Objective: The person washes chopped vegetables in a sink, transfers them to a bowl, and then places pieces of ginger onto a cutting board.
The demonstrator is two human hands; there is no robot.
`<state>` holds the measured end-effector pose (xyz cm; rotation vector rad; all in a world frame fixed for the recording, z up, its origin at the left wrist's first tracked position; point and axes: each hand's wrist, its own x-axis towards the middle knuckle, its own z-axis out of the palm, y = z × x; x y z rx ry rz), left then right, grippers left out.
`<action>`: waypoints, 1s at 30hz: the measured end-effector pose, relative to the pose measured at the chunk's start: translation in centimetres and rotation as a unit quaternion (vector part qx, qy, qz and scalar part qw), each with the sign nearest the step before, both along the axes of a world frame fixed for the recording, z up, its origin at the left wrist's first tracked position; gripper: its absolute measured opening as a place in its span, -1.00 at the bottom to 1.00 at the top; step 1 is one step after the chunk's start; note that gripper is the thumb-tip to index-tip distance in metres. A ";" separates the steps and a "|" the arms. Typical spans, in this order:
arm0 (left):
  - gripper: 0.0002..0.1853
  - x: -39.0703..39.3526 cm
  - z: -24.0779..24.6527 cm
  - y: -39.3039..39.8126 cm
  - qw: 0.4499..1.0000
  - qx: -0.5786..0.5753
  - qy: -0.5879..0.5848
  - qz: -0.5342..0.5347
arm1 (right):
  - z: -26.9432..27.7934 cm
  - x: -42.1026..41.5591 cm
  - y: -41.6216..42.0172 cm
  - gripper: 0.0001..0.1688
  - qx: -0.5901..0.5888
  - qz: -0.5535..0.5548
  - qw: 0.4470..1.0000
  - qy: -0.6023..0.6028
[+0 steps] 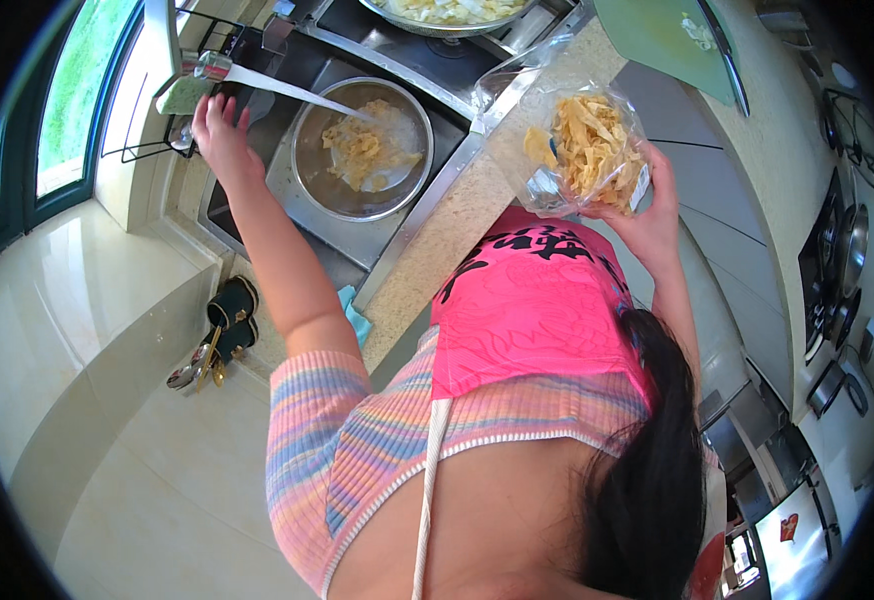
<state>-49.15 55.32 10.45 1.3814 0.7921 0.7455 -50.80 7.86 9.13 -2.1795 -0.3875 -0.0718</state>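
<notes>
My left hand is raised beside the faucet, its fingers slightly spread and nothing in them. A white stream of water runs from the spout into a round stainless-steel bowl in the sink. Pale yellow pieces, apparently dried tofu skin, lie wet inside that bowl. My right hand grips a clear plastic bag over the counter edge. More dry yellow strips fill the bag, whose mouth gapes toward the sink. A printed label shows on its side.
A colander of chopped pale leaves stands over the far basin. On the counter lie a green cutting board and a knife. A black wire rack with a green sponge adjoins the faucet. A cutlery holder sits left.
</notes>
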 end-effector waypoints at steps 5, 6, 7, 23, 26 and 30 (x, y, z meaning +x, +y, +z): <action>-0.59 -2.0 -4.2 1.1 0.993 -0.055 0.044 -0.093 | -0.2 -0.5 -1.3 -0.02 0.030 0.007 0.999 0.016; -0.56 -1.1 -4.3 1.5 0.990 -0.070 0.058 -0.112 | -0.1 -0.4 -1.6 -0.01 0.032 0.011 0.999 0.018; -0.55 0.0 -4.4 2.2 0.987 -0.089 0.052 -0.122 | -0.2 -0.5 -1.9 0.00 0.034 0.014 0.999 0.022; -0.37 5.4 -1.8 3.1 0.966 -0.098 0.082 -0.224 | -2.6 -3.1 -6.6 -0.06 0.028 -0.050 0.998 0.026; -0.38 5.3 -1.7 3.2 0.965 -0.095 0.082 -0.229 | -2.3 -2.8 -6.4 -0.07 0.020 -0.047 0.998 0.025; -0.41 5.6 -1.3 3.3 0.964 -0.096 0.084 -0.232 | -2.6 -2.5 -6.2 -0.05 0.027 -0.049 0.998 0.022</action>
